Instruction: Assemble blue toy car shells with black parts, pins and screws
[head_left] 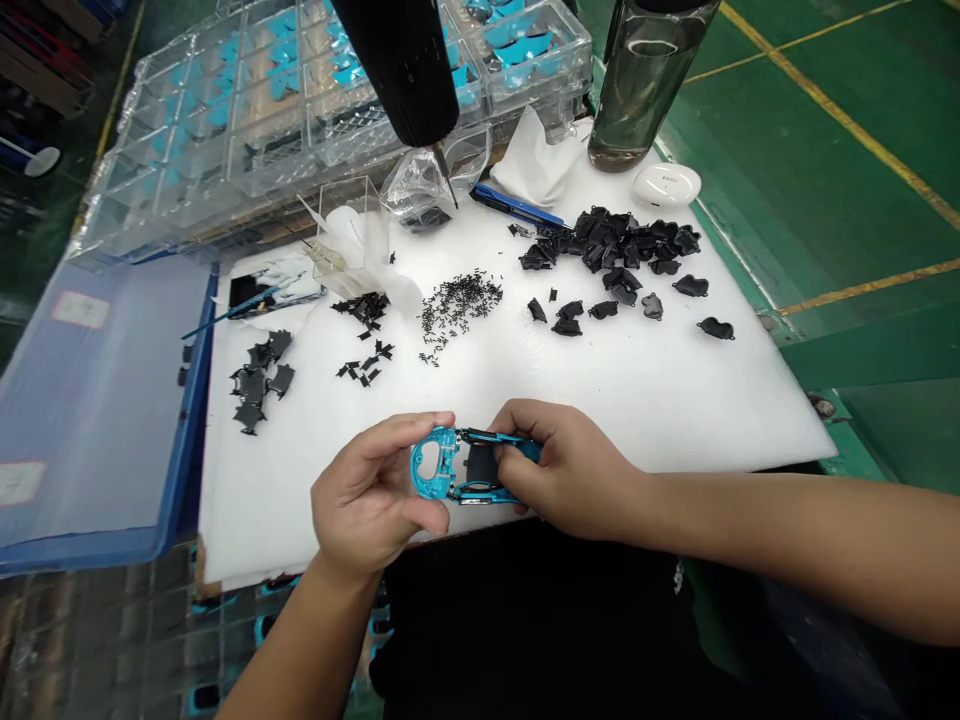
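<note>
My left hand (375, 490) grips the rounded end of a translucent blue plastic frame (435, 465), with the thumb on top. My right hand (555, 470) holds the frame's other end, its fingertips pressing near a black part (480, 465) seated inside. The fingers hide part of the frame. Both hands rest just over the near edge of a white foam sheet (637, 420). Nearest them lie small black pins (457, 305) in a loose heap and several clusters of black moulded pieces (255, 380).
Transparent compartment trays (300, 100) with blue parts stand at the back, under a black hanging electric screwdriver (405, 70). A water bottle (645, 80), white round case (666, 185), blue-handled knife (517, 207) and white cloth (536, 160) lie nearby. A blue-edged bin (97, 400) sits left.
</note>
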